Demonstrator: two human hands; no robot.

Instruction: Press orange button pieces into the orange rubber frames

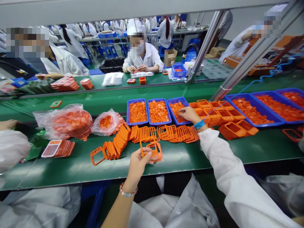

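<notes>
My left hand [139, 163] is closed on a small stack of orange plastic frames [153, 149], held just above the green table near its front edge. My right hand [188, 114] reaches forward into a blue tray [171, 103] filled with small orange pieces, its fingers curled down onto them. I cannot make out whether it holds a piece. A long row of orange frames [147, 133] stands on edge between the two hands.
Two more blue trays of orange pieces [137, 111] [158, 110] sit left of my right hand. Stacked orange boxes [215, 114] and large blue trays [251, 110] lie right. Plastic bags of orange parts [68, 122] lie left. A neighbour's sleeve [11, 147] is at far left. People work opposite.
</notes>
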